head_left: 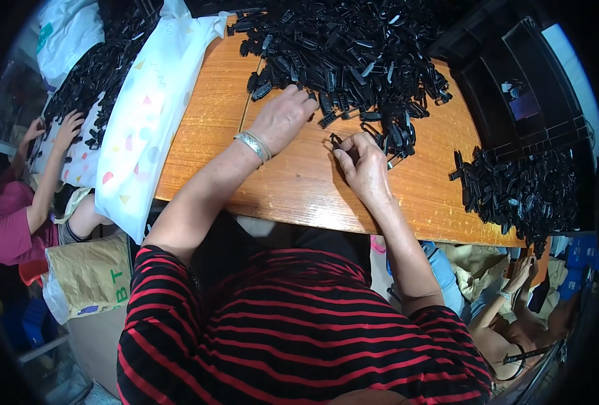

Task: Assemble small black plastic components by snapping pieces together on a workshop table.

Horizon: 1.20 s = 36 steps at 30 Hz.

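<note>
A large heap of small black plastic clips point(353, 61) covers the far middle of the wooden table point(286, 182). My left hand point(282, 120), with a silvery bracelet at its wrist, reaches to the heap's near left edge. Its fingers curl down among the pieces, and their tips are partly hidden, so what they pinch I cannot make out. Nearer to me and to the right, my right hand point(365, 169) is closed, pinching one small black clip point(335, 140) between thumb and forefinger just above the tabletop. More loose clips lie right beside its knuckles.
A white patterned plastic sheet point(148, 115) hangs over the table's left side. Beyond it, a co-worker's hands point(67, 131) touch another black heap. On the right lies a further heap point(519, 189) below a dark open box point(515, 88), with another person's hands point(522, 277) near it.
</note>
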Each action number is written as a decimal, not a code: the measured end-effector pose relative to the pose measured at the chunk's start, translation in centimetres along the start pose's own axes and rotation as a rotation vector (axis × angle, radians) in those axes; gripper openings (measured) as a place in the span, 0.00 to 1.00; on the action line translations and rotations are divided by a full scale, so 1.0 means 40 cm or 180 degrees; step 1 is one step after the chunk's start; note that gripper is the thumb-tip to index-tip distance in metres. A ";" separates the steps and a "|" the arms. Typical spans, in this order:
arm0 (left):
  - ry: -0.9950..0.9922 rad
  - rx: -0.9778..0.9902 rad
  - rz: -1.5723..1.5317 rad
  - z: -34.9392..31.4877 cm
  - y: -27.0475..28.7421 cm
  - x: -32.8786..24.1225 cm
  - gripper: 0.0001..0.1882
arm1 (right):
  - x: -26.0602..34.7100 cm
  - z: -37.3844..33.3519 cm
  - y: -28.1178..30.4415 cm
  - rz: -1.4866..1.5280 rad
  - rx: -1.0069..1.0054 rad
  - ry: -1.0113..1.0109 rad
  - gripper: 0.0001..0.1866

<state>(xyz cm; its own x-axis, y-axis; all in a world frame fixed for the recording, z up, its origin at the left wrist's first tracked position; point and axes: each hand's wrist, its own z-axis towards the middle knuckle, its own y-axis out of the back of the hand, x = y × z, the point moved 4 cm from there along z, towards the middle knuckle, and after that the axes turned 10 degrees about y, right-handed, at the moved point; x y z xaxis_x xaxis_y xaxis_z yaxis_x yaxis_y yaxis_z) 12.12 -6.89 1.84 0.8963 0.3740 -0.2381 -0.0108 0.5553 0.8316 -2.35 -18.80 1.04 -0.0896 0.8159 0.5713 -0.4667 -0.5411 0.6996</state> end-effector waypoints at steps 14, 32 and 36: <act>0.2296 0.0626 -0.4676 -0.116 -0.013 -0.033 0.09 | 0.054 0.023 -0.059 0.1375 -0.0788 -0.0208 0.13; 0.2399 0.0500 -0.4831 -0.169 0.020 -0.037 0.13 | 0.102 0.016 -0.028 0.1347 -0.0367 -0.0171 0.13; 0.2352 0.0498 -0.4831 -0.173 0.021 -0.038 0.13 | 0.105 0.016 -0.035 0.1385 -0.0391 -0.0161 0.12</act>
<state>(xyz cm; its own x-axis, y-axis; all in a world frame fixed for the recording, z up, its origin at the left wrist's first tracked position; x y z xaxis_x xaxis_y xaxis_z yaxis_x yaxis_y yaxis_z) 7.69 -1.84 -0.57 -0.3265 -0.1207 -0.9374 0.6820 0.6566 -0.3221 -1.51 -14.74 2.75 -0.2588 0.5052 0.8233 -0.4964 -0.8007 0.3352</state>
